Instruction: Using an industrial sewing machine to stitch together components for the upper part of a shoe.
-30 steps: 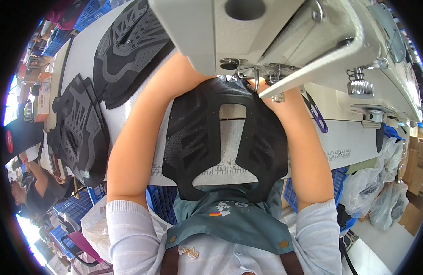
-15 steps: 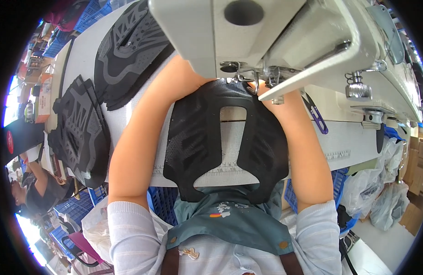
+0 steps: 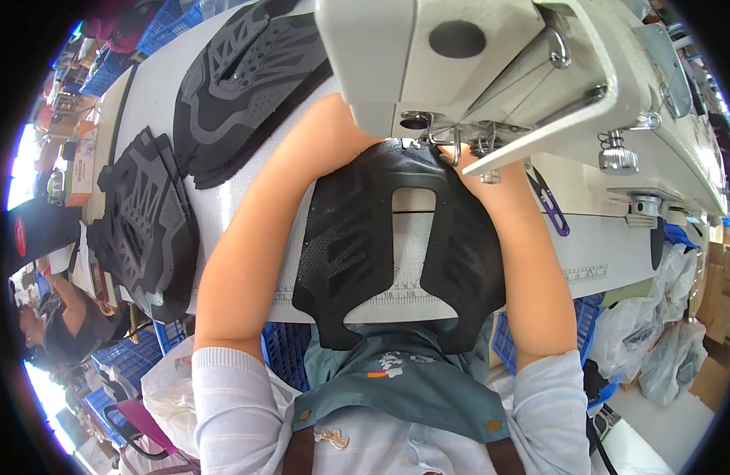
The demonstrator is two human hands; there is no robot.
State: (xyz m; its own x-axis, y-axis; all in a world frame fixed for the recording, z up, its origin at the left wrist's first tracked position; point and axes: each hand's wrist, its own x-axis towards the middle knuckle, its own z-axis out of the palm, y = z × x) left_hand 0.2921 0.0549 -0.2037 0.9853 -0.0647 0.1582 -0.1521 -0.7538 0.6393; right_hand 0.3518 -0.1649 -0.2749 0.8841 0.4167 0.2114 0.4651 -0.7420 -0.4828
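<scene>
A black shoe upper [image 3: 349, 245] lies flat on the sewing machine's bed, its front end under the head of the white sewing machine [image 3: 381, 71]. It has a long slot in the middle, and its two rear ends hang over the table edge toward me. My left hand [image 3: 343, 131] rests at the upper's far left edge, its fingers hidden behind the machine head. Opposite it, my right hand [image 3: 483, 162] is at the far right edge, with its fingers mostly covered by the presser-foot area and a white guard arm [image 3: 531, 146]. The stitching point is largely hidden.
Purple-handled thread snips [image 3: 551, 207] lie right of my right forearm. Stacks of black-and-grey shoe uppers [image 3: 246, 95] lie at the left on the grey table [image 3: 246, 178]. Blue crates [image 3: 286, 348] and plastic bags [image 3: 665, 332] stand below the table. Another person [image 3: 64, 317] sits far left.
The whole view has shifted slightly, so the machine, stacks and upper appear farther right. Both hands keep their places beside the upper.
</scene>
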